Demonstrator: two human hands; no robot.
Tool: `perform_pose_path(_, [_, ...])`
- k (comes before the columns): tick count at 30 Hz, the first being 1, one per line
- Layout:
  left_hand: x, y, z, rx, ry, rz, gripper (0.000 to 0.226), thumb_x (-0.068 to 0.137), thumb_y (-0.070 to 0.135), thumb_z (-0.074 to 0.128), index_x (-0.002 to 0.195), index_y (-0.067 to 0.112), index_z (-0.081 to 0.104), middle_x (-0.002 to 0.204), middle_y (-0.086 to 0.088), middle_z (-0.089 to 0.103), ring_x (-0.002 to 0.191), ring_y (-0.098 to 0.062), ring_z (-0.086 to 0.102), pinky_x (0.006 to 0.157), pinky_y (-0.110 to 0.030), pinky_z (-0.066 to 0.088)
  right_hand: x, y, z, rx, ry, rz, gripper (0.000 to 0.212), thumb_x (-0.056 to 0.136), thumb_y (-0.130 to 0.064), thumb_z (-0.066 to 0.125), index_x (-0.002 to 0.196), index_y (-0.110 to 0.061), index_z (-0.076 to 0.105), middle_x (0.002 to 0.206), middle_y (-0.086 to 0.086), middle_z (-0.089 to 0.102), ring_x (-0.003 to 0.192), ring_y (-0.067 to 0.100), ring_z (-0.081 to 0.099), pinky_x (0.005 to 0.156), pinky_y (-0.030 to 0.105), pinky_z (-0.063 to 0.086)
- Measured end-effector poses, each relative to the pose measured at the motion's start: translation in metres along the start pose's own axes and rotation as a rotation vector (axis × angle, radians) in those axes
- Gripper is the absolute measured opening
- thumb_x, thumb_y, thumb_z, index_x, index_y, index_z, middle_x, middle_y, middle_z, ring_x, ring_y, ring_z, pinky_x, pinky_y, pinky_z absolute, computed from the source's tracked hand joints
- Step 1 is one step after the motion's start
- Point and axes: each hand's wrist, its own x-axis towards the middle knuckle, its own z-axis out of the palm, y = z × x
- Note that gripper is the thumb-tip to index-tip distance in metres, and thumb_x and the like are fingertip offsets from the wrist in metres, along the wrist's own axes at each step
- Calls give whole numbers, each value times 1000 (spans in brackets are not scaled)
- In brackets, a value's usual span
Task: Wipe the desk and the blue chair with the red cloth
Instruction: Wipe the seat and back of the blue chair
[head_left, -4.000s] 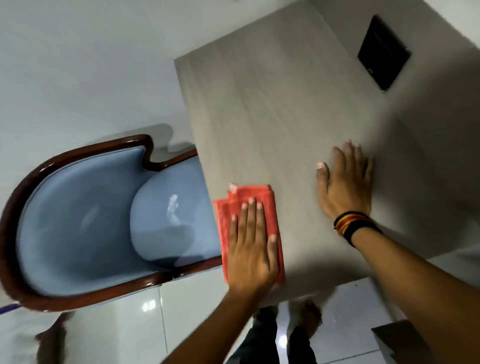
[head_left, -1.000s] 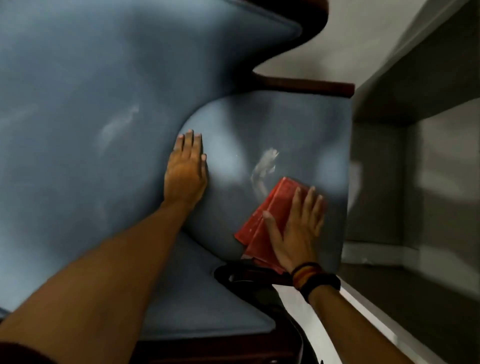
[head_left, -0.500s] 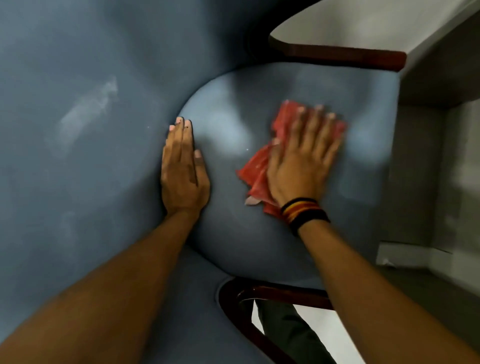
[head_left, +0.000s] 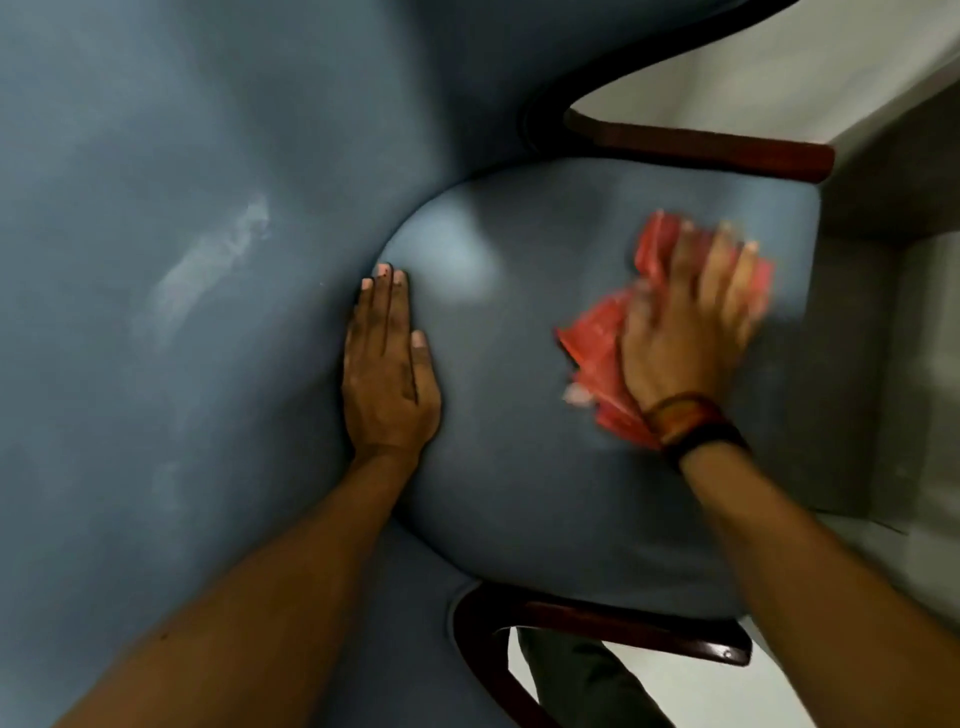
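The blue chair (head_left: 519, 467) fills most of the view, its rounded seat cushion in the middle and the tall padded back on the left. The red cloth (head_left: 602, 338) lies crumpled on the right part of the seat, under my right hand (head_left: 680, 332), which presses flat on it with fingers spread; the hand and cloth are motion-blurred. My left hand (head_left: 387, 374) rests flat with fingers together where the seat meets the back. The desk (head_left: 893, 218) shows only as its grey underside and side panel at the far right.
Dark red wooden armrests (head_left: 701, 150) frame the seat above and below. A pale smudge (head_left: 208, 270) marks the chair back. White floor (head_left: 675, 691) and my dark trouser leg (head_left: 582, 686) show beneath the lower armrest.
Since four seconds ago the cloth went from the desk top, under my left hand, to the chair seat under my right. In the last half second my right hand slid the cloth slightly right.
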Motion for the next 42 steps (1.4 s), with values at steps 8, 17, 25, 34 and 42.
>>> perform_pose_path(8, [2, 3, -4, -8, -37, -11, 57, 107, 20, 37, 162, 3, 39, 171, -12, 37, 162, -27, 30, 131, -50, 30, -123, -44, 23, -18, -164, -572, 74, 98, -47, 45, 165, -25, 23, 175, 6, 15, 163, 33, 12, 129, 63, 9])
perform_pose_path(17, [1, 0, 1, 3, -23, -29, 58, 107, 24, 35, 163, 8, 37, 172, -8, 35, 163, -22, 28, 133, -44, 27, 8, -16, -1, 8, -53, -10, 76, 98, -51, 29, 167, -23, 14, 175, 13, 10, 162, 40, 7, 128, 66, 11])
perform_pose_path(25, [4, 6, -8, -16, -50, -15, 56, 107, 17, 39, 162, 4, 39, 171, -11, 36, 162, -26, 29, 131, -49, 29, -120, -73, 30, 10, -137, -609, 88, 89, -44, 55, 166, -19, 21, 174, 12, 17, 162, 33, 13, 131, 58, 3])
perform_pose_path(34, [15, 32, -52, 21, -337, -73, 57, 112, 12, 43, 166, 4, 27, 176, -12, 21, 166, -29, 16, 135, -46, 20, -173, 56, -19, 339, -231, -503, 55, 93, 0, 55, 148, -8, 55, 159, 19, 45, 153, 42, 36, 123, 58, 34])
perform_pose_path(42, [80, 83, -274, 162, -798, 501, 54, 111, 26, 46, 164, 14, 37, 173, -3, 32, 163, -18, 24, 132, -21, 11, -158, -24, -187, 1373, -404, 384, 57, 104, 0, 49, 102, -46, 81, 119, -15, 77, 109, 1, 72, 86, 13, 58])
